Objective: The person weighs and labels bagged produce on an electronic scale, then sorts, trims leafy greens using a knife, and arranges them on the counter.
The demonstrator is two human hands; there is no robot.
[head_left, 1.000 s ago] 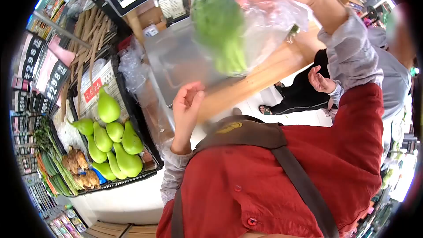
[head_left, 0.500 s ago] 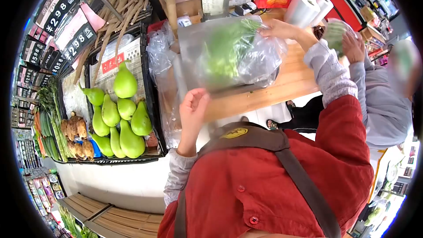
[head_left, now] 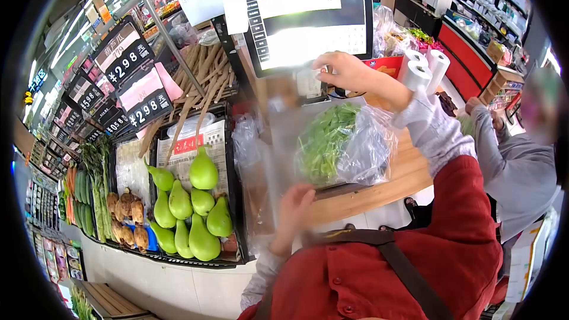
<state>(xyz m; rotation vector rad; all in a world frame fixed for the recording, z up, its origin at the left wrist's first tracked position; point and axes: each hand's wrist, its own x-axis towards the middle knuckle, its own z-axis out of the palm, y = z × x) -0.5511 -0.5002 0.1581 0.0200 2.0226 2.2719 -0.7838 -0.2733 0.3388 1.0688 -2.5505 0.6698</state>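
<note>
So we've got our right hand (head_left: 347, 72) up by the lower edge of the touchscreen (head_left: 349, 26), fingers bent, thumb a little apart from them, and nothing in its grip that we can see. Can't tell if a fingertip is actually touching the glass. Our left hand (head_left: 294, 208) is lower down, near the front edge of the wooden counter (head_left: 409, 169). It's pretty blurred: the fingers look loosely curled with no item showing, but how wide they're spread we honestly can't tell.

The leafy greens (head_left: 326, 148) are in a clear plastic bag (head_left: 370, 148) lying between our two hands, on the grey metal tray (head_left: 290, 121) that sits on the counter. Leaves on the left, bunched-up plastic on the right, neither hand on it. White rolls (head_left: 438, 70) stand behind it to the right, just beside a red box (head_left: 383, 66).

On our left there's a black crate (head_left: 240, 243) of pale green bottle gourds (head_left: 204, 240) on newspaper (head_left: 219, 142), with long brown roots (head_left: 204, 62) behind them and ¥2.98 price signs (head_left: 144, 104) up above. Over on the right another person in grey sleeves (head_left: 492, 142) is standing near the counter.
</note>
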